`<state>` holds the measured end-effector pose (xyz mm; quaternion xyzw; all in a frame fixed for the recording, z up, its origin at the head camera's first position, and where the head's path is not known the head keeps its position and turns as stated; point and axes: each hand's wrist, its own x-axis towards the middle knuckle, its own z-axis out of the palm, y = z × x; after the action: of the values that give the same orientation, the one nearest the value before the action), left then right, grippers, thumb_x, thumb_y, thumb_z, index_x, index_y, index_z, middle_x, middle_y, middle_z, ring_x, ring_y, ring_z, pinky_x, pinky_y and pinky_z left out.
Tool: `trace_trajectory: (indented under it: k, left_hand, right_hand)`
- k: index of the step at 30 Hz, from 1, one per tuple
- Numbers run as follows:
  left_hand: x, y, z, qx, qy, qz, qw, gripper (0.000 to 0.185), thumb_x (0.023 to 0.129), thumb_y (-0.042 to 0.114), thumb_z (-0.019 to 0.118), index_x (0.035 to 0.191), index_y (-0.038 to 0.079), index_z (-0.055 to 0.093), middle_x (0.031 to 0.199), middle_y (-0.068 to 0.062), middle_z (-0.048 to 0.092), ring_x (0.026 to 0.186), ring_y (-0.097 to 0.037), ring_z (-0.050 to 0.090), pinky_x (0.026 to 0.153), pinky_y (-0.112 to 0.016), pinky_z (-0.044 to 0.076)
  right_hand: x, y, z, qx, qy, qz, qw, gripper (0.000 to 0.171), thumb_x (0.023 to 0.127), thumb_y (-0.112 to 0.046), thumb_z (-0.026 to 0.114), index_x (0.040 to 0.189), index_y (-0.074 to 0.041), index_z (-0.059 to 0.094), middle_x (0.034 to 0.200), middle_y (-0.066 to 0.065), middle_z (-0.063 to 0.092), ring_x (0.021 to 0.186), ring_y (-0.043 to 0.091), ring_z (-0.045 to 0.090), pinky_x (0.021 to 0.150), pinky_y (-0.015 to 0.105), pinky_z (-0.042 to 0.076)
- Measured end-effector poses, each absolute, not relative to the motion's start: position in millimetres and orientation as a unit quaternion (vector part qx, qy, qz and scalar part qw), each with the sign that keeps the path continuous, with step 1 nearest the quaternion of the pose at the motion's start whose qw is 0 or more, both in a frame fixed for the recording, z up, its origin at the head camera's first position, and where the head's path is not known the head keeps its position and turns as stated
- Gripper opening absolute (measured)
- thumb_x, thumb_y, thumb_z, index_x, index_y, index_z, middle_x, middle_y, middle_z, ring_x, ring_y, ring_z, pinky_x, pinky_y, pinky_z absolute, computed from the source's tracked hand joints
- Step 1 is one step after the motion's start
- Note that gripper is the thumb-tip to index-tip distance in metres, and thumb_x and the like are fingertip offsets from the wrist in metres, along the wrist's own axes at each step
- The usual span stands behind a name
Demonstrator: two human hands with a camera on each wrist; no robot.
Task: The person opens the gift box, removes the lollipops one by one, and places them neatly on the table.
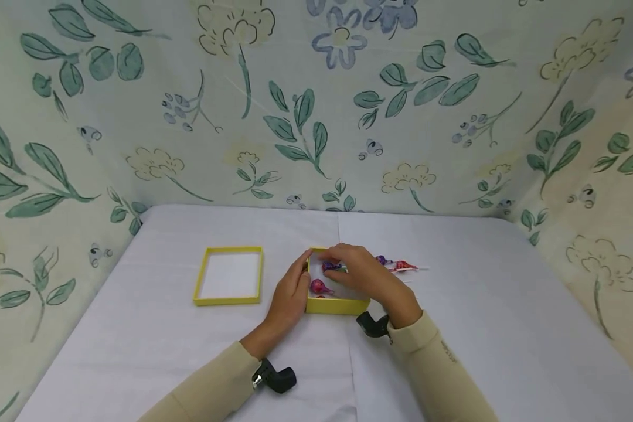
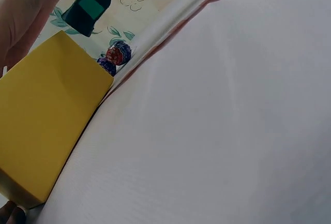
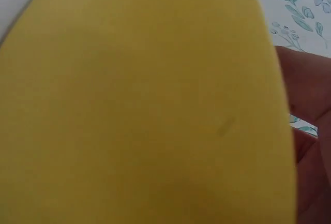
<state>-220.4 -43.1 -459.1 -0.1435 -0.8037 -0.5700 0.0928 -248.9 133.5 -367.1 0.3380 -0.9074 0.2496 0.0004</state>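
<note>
A yellow open box [image 1: 337, 306] holds several wrapped lollipops. My left hand [image 1: 287, 298] lies along the box's left wall, its fingers fairly straight against the outside. My right hand [image 1: 361, 271] reaches in over the right wall. Its thumb and fingers pinch a purple-wrapped lollipop [image 1: 329, 266] near the back left corner, partly hidden by the fingers. Closer to the front lies a pink-red lollipop [image 1: 319, 286], with another barely visible by the front wall. In the right wrist view the box's yellow side [image 3: 145, 100] covers most of the frame, beside part of the right hand [image 3: 307, 84].
To the left lies a square yellow-rimmed lid [image 1: 228, 300] with a white inside. Right of the box, a red lollipop [image 1: 403, 265] and a purple one [image 1: 382, 259] lie on the white cloth [image 1: 485, 305]. Patterned fabric [image 1: 295, 117] hangs behind and at the sides.
</note>
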Motion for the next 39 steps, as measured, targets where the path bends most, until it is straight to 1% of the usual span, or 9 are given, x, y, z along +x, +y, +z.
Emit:
trace_trajectory:
  k: [3,9,13,20,23,27,33,36,39]
  left_hand:
    - [-220,-43,-459,-0.142,-0.805,-0.568,0.098,0.047,0.104,0.019,0.035,0.151,0.022,0.033,0.152,0.006,0.036,0.137,-0.014,0.036,0.112,-0.04,0.03]
    - [-220,-42,-459,-0.137,-0.808,-0.564,0.099,0.048,0.103,0.017,0.038,0.15,0.024,0.034,0.15,0.005,0.038,0.135,-0.016,0.04,0.111,-0.039,0.033]
    - [-220,-42,-460,-0.136,-0.811,-0.56,0.1,0.049,0.103,0.016,0.039,0.15,0.024,0.034,0.15,0.006,0.038,0.134,-0.014,0.04,0.111,-0.038,0.033]
    - [-219,-43,-461,-0.141,-0.81,-0.557,0.112,0.048,0.102,0.018,0.039,0.15,0.024,0.035,0.15,0.006,0.039,0.133,-0.015,0.041,0.11,-0.039,0.034]
    - [-220,-43,-462,-0.142,-0.811,-0.557,0.111,0.049,0.102,0.018,0.04,0.15,0.026,0.035,0.149,0.007,0.039,0.133,-0.014,0.042,0.11,-0.039,0.034]
    - [-221,-42,-461,-0.146,-0.808,-0.56,0.11,0.049,0.102,0.017,0.04,0.15,0.024,0.034,0.15,0.007,0.038,0.133,-0.015,0.042,0.109,-0.04,0.035]
    - [-220,-41,-461,-0.15,-0.806,-0.563,0.104,0.049,0.102,0.018,0.039,0.151,0.018,0.034,0.151,0.008,0.036,0.134,-0.017,0.041,0.11,-0.04,0.034]
    - [-221,-41,-461,-0.148,-0.807,-0.563,0.103,0.049,0.102,0.018,0.039,0.151,0.019,0.034,0.151,0.009,0.035,0.134,-0.017,0.041,0.11,-0.04,0.034]
    - [-221,-41,-462,-0.144,-0.808,-0.562,0.101,0.049,0.103,0.019,0.038,0.151,0.025,0.034,0.151,0.01,0.036,0.134,-0.015,0.041,0.11,-0.039,0.034]
  right_hand:
    - [-252,131,-375,0.352,-0.898,0.264,-0.005,0.033,0.087,-0.011,0.072,0.119,-0.005,0.066,0.109,0.009,0.068,0.1,0.025,0.063,0.091,0.039,0.052]
    - [-254,131,-385,0.352,-0.889,0.291,-0.027,0.028,0.089,-0.011,0.069,0.116,-0.005,0.067,0.105,0.009,0.067,0.093,0.024,0.063,0.086,0.04,0.054]
    - [-255,131,-391,0.347,-0.891,0.292,-0.028,0.027,0.088,-0.011,0.071,0.113,-0.006,0.068,0.104,0.006,0.068,0.092,0.021,0.063,0.085,0.036,0.055]
    - [-258,128,-398,0.337,-0.897,0.285,-0.031,0.024,0.087,-0.019,0.073,0.109,-0.01,0.069,0.101,0.001,0.069,0.09,0.016,0.063,0.083,0.031,0.054]
    - [-257,128,-400,0.332,-0.903,0.272,-0.033,0.024,0.087,-0.021,0.073,0.108,-0.011,0.07,0.1,-0.001,0.069,0.089,0.014,0.063,0.082,0.029,0.054]
    - [-257,128,-400,0.321,-0.914,0.245,-0.038,0.025,0.085,-0.023,0.075,0.108,-0.013,0.071,0.099,-0.004,0.069,0.088,0.01,0.062,0.081,0.027,0.053]
    - [-255,127,-398,0.311,-0.927,0.205,-0.044,0.026,0.083,-0.025,0.077,0.106,-0.014,0.073,0.099,-0.005,0.068,0.088,0.01,0.062,0.081,0.027,0.051]
    - [-255,126,-398,0.309,-0.928,0.2,-0.048,0.025,0.082,-0.025,0.077,0.105,-0.014,0.074,0.097,-0.005,0.068,0.085,0.01,0.061,0.079,0.027,0.051]
    - [-255,125,-398,0.308,-0.929,0.197,-0.052,0.023,0.082,-0.025,0.077,0.103,-0.016,0.074,0.095,-0.006,0.067,0.082,0.009,0.06,0.076,0.026,0.05]
